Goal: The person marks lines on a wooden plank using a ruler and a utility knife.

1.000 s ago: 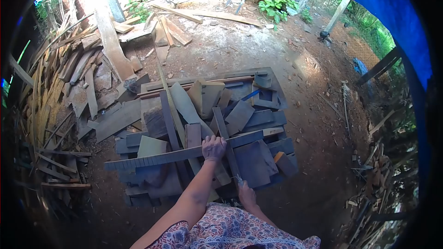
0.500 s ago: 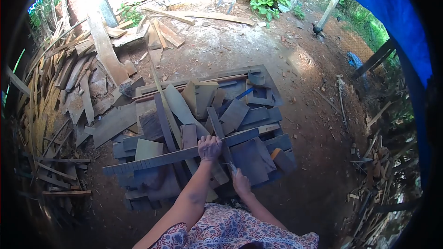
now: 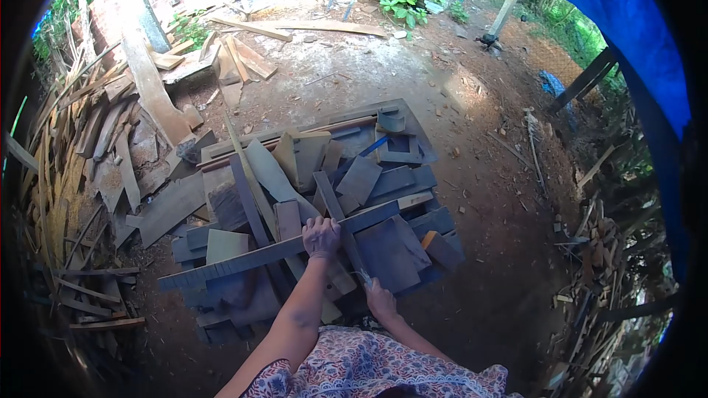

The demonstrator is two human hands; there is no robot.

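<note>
Pale tool [image 3: 366,278] in the right hand [image 3: 380,302] has drawn slightly back.

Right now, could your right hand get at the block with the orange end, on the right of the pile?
Probably yes: the orange-ended block lies near the right hand, with nothing seen on top. The tool in that hand may hinder grasping, though.

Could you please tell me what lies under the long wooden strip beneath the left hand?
Loose wooden boards lie under the wooden strip, showing on both sides of it. Their parts directly beneath the strip and left hand are covered from view.
</note>
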